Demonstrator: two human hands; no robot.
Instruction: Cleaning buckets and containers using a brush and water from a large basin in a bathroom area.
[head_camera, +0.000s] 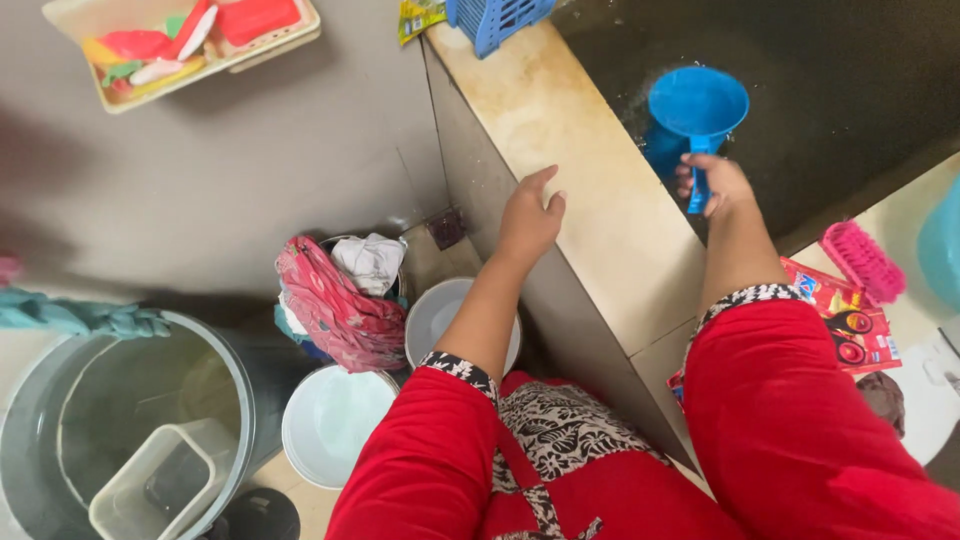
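Nearby, flat red packet (848, 322) on the ledge by the pink brush (862, 260), partly under the right sleeve; yellow packet (420, 16) cut off at top. Blue dipper (696, 108), round, straight-handled, over dark water in the tub (840, 90). Right hand (712, 183) clamped on its handle; left hand (528, 222) spread flat on the wall (590, 150).

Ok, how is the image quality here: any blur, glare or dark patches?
Head view: soft, even light, no glare; the right hand on the blue scoop and the left hand on the ledge are fairly sharp; the water tank is dark; left edge slightly smeared.
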